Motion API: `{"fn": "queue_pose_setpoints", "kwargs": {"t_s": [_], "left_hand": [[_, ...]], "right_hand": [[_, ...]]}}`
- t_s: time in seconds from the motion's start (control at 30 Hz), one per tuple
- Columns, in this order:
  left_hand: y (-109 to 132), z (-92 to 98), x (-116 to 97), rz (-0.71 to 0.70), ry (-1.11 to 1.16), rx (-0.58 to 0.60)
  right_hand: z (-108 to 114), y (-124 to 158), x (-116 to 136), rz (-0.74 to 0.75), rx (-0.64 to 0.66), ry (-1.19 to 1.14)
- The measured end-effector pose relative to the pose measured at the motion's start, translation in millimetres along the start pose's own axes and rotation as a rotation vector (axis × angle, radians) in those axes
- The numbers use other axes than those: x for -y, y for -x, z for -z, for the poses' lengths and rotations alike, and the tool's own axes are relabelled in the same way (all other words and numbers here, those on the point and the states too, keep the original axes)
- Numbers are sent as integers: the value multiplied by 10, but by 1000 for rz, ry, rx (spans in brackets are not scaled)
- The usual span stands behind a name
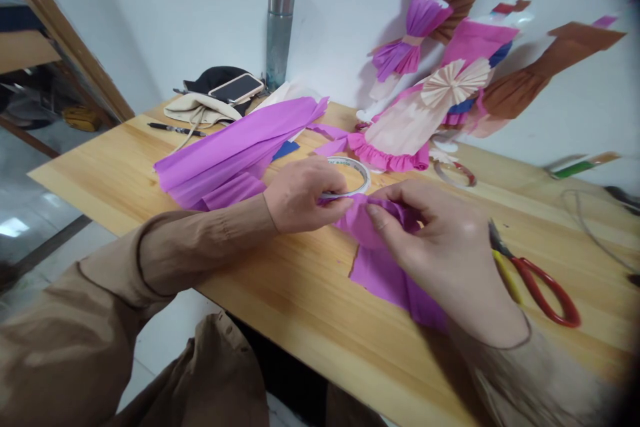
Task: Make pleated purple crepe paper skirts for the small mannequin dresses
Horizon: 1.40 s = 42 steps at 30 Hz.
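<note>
My left hand (307,195) is closed round the near edge of a roll of tape (367,177), its thumb lying by the edge of some purple crepe paper. Between the thumb and fingers of my right hand (430,227) is the gathered top of that purple crepe paper (383,273), whose lower part hangs down onto the wooden table. The paper's far side is partly hidden behind my right fingers. A larger folded piece of purple crepe paper (235,147) lies beyond my left forearm. Red-handled scissors (547,290) rest to the right of my right wrist.
Against the wall lean several paper-dressed figures (400,130). A steel flask (280,33), a phone (237,88), a cloth pouch (200,109) and a pen (175,129) are at the back left. Another tape roll (470,177) and a green-handled tool (575,168) lie at the right.
</note>
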<state>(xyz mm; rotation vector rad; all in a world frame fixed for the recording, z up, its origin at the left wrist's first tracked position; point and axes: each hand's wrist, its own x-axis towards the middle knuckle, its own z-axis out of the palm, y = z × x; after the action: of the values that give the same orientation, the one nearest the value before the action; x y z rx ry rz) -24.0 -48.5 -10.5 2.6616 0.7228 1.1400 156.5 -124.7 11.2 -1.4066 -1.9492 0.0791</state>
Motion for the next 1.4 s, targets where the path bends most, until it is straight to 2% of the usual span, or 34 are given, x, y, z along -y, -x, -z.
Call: {"fn": "queue_pose_setpoints", "kwargs": {"t_s": [0.23,0.37,0.63,0.83,1.07,1.4], "left_hand": [[2,-3,6,-5,17,-20],[-5,13,-5,21,14,25],[-6,26,15,7,21,58],[-7,17,35,-12,60,58],[-1,21,30,-29,64,82],[10,2,44,-88,48,50]], "right_hand": [[-44,36,77,58,-22,-56],[-53,31,68,56,5,-122],[-121,10,-32,-149,21,-411],[-124,-20,-26,-292,27,-505],[-131,-32,-36,-346,11,-560],[-121,-60,7,-461,48,-637]]}}
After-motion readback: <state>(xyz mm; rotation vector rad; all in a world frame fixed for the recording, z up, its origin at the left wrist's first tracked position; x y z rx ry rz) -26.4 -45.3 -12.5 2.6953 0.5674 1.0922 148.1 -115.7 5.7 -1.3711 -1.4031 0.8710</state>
